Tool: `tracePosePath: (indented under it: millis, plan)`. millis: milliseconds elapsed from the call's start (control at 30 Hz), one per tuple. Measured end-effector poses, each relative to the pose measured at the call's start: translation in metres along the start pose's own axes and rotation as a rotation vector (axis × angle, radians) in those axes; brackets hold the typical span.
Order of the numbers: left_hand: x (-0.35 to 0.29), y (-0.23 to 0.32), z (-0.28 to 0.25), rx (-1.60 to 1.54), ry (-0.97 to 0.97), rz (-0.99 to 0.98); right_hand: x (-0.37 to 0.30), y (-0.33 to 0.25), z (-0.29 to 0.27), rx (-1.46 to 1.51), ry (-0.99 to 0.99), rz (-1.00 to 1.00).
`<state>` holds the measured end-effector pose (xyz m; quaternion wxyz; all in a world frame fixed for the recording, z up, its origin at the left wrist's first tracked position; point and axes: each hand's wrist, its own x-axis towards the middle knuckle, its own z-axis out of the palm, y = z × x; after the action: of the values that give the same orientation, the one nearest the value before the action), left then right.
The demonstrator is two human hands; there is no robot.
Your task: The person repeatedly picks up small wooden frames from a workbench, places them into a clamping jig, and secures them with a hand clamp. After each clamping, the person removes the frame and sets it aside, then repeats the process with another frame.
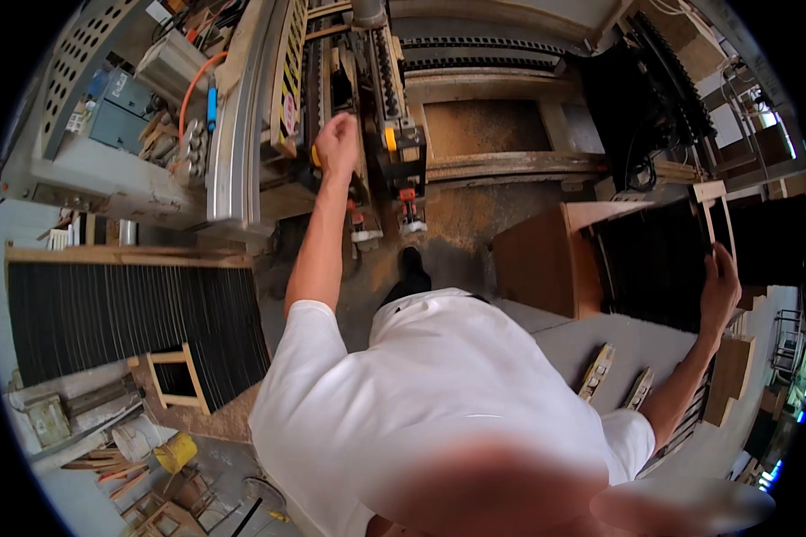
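Note:
My left hand (338, 143) is over the machine's near end, with its fingers curled in. Whether anything is in them cannot be made out. Just beside it is a yellow part (315, 156), and dark toothed rails (387, 80) run away from me. Out to the right, my right hand (721, 291) is closed on the near end of a small pale wooden frame (710, 191). That frame stands over a stack of dark pieces (649, 259), beside a brown wooden box (533, 259). The near end of the frame is hidden by my fingers.
At left, a row of dark slats (125, 313) lies on a bench, with another pale wooden frame (179, 376) on it. A metal beam (233, 134) borders the machine. Sawdust covers the floor (457, 219). A yellow bucket (175, 452) stands at lower left.

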<state>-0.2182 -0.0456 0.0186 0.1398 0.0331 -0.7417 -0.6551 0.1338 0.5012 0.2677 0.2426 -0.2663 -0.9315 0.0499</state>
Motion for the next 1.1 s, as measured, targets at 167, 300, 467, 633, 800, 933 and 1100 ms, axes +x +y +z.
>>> tracePosePath:
  millis: [167,300,467,633,800,933,1100]
  plan:
    - [0.136,0.029,0.050,-0.321,-0.112,-0.396,0.003,-0.050,0.003,0.116,0.071,0.054]
    - [0.249,-0.017,0.081,-0.502,0.063,-0.550,0.007,-0.128,0.007,0.203,0.059,-0.211]
    - [0.325,-0.052,0.097,-0.835,0.083,-0.614,0.015,-0.215,0.038,0.242,-0.073,-0.292]
    - [0.339,-0.067,0.091,-1.079,0.040,-0.447,0.043,-0.269,0.092,0.332,-0.251,-0.466]
    - [0.295,-0.087,0.074,-1.030,0.155,-0.546,0.078,-0.329,0.173,0.466,-0.307,-0.746]
    - [0.158,-0.056,0.063,-1.039,0.089,-0.568,0.099,-0.385,0.247,0.551,-0.305,-0.943]
    - [-0.006,-0.017,0.006,-0.974,0.100,-0.668,0.110,-0.482,0.352,0.702,-0.338,-1.172]
